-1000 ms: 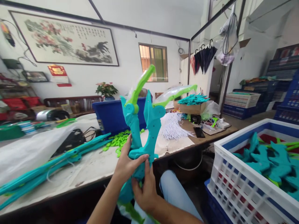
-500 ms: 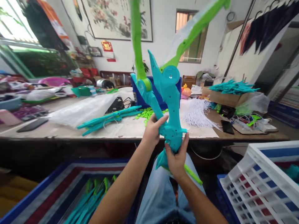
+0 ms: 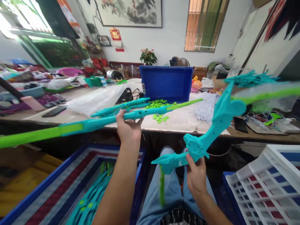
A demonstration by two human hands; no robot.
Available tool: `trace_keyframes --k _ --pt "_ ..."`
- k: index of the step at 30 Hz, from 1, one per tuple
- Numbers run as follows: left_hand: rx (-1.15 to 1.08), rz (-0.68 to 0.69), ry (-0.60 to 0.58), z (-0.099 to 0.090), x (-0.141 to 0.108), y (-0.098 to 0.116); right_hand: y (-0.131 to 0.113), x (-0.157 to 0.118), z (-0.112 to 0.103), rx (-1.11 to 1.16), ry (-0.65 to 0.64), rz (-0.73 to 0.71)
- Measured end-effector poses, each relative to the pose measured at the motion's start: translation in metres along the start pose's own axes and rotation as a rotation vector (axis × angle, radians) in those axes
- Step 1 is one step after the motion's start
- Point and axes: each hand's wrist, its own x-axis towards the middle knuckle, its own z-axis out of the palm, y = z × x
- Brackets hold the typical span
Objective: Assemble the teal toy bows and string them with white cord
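My left hand is closed around a long turquoise plastic toy bow half, held level above the table's front edge. Green limbs stick out from both its ends. Over my lap, my right hand grips a second turquoise toy bow half by its middle, next to a round hub. One green limb of this piece reaches far right and is blurred; the other hangs down by my knee. The two halves are apart. Behind the left one, more turquoise parts lie on the table beside loose small green pieces.
A blue bin stands on its side at the table's back. White strings lie to the right, near a pile of turquoise parts. Down left is a striped lined crate holding turquoise parts; a white basket stands down right.
The two bow halves, earlier held together upright in front of me, are now separated. My left hand has moved left with one, my right hand lower and right with the other.
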Motion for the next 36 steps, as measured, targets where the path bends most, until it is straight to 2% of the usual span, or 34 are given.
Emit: trace_keyframes --k 3,6,9,13,16,18,19,21,22,24,27,28,30,33,36 --pt "-0.024 -0.072 0.039 -0.028 -0.009 -0.007 0.018 -0.027 -0.019 0.052 -0.014 0.309" --pt "-0.031 -0.159 0.160 -0.050 -0.026 -0.023 0.039 -0.051 -0.030 0.154 0.016 0.554" --pt "0.004 -0.303 0.246 -0.070 -0.045 -0.046 0.060 -0.067 -0.035 0.243 0.097 0.729" --pt "0.062 -0.437 0.285 -0.101 -0.061 -0.085 0.077 -0.073 -0.047 0.260 0.162 0.903" --pt "0.084 -0.504 0.293 -0.122 -0.062 -0.121 0.072 -0.077 -0.065 0.171 0.049 1.012" --pt "0.101 -0.541 0.271 -0.132 -0.062 -0.143 0.058 -0.079 -0.079 0.011 -0.179 1.095" --pt "0.109 -0.555 0.258 -0.135 -0.062 -0.153 0.049 -0.078 -0.085 -0.139 -0.342 1.051" --pt "0.116 -0.576 0.266 -0.141 -0.064 -0.170 0.031 -0.070 -0.096 -0.486 -0.624 0.767" --pt "0.115 -0.582 0.279 -0.143 -0.065 -0.176 0.023 -0.062 -0.100 -0.644 -0.707 0.568" --pt "0.118 -0.583 0.277 -0.146 -0.068 -0.183 0.015 -0.041 -0.107 -0.955 -0.791 0.168" --pt "0.146 -0.600 0.234 -0.149 -0.071 -0.184 0.018 -0.012 -0.113 -1.420 -0.928 -0.209" --pt "0.156 -0.617 0.242 -0.149 -0.072 -0.182 0.021 -0.006 -0.116 -1.548 -0.976 -0.271" --pt "0.171 -0.649 0.287 -0.149 -0.072 -0.179 0.024 -0.004 -0.120 -1.660 -1.032 -0.260" --pt "0.209 -0.658 0.308 -0.151 -0.073 -0.175 0.021 -0.014 -0.124 -1.680 -1.055 -0.206" --pt "0.250 -0.673 0.238 -0.155 -0.073 -0.176 0.014 -0.020 -0.126 -1.673 -1.032 -0.167"
